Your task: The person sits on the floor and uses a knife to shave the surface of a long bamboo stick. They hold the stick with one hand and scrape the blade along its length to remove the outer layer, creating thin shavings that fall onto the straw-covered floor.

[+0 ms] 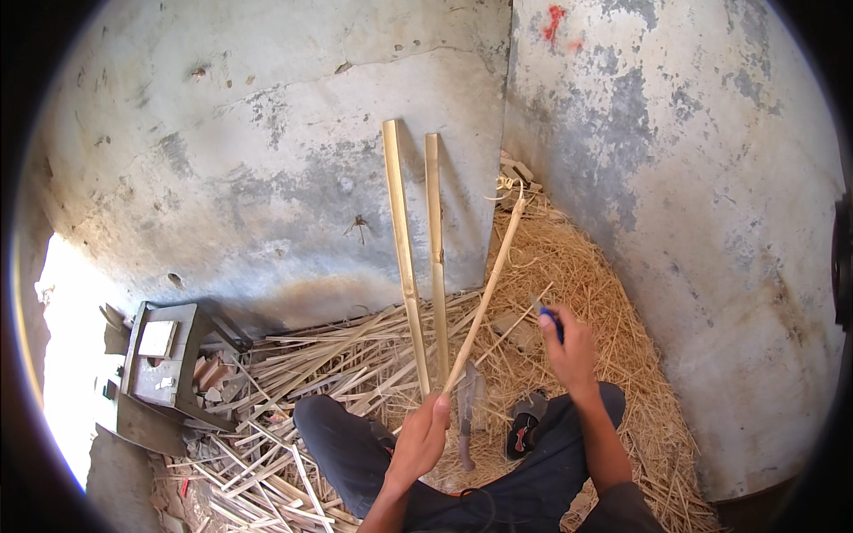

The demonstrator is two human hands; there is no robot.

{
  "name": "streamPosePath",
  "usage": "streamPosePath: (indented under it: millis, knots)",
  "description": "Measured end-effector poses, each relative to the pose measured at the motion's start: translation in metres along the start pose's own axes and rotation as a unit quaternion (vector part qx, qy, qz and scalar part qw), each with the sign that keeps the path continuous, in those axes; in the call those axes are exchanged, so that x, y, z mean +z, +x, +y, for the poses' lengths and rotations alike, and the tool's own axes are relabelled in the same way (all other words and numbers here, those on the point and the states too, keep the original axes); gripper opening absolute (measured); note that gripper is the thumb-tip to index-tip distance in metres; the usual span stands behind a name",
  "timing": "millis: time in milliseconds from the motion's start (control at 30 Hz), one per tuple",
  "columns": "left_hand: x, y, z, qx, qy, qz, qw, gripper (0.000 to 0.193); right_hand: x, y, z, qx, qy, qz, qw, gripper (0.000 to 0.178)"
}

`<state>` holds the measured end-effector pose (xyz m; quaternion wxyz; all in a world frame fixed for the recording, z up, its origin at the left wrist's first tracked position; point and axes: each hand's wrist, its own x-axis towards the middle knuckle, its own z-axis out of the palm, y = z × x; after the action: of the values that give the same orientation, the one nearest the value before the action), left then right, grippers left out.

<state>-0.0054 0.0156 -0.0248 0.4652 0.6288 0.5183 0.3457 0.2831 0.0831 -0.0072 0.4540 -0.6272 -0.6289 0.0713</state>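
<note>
My left hand [420, 444] is closed round the near end of a thin bamboo stick [493, 282]. The stick slants up and away to the right, with curled shavings [508, 188] clinging to its far tip. In my right hand [573, 351] is a knife [553, 322] with a blue handle; its short blade points up and left, to the right of the stick and apart from it. Two split bamboo lengths [400, 213] [434, 204] lean on the wall just beyond my left hand, and their lower ends come down close to it.
Bamboo strips [346, 342] lie loose on the floor to the left. A heap of straw-like shavings [577, 258] fills the corner and the right side. A small dark wooden stool or table [182, 355] stands at the left. Worn walls [293, 160] meet ahead.
</note>
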Motion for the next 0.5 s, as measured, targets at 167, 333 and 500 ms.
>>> streamPosePath:
  millis: [167, 333, 500]
  knots:
    - [0.008, 0.005, 0.007, 0.018, 0.030, 0.022, 0.999, 0.048, 0.016, -0.034, -0.037, -0.050, 0.053, -0.050, 0.996, 0.034]
    - [0.013, 0.006, 0.016, 0.049, 0.106, 0.039, 0.992, 0.033, 0.024, -0.038, -0.049, -0.168, 0.060, -0.058, 0.982, 0.030]
    - [0.020, 0.004, 0.015, 0.077, 0.166, 0.056, 0.982, 0.029, 0.020, -0.033, -0.052, -0.217, 0.022, -0.070, 0.973, 0.029]
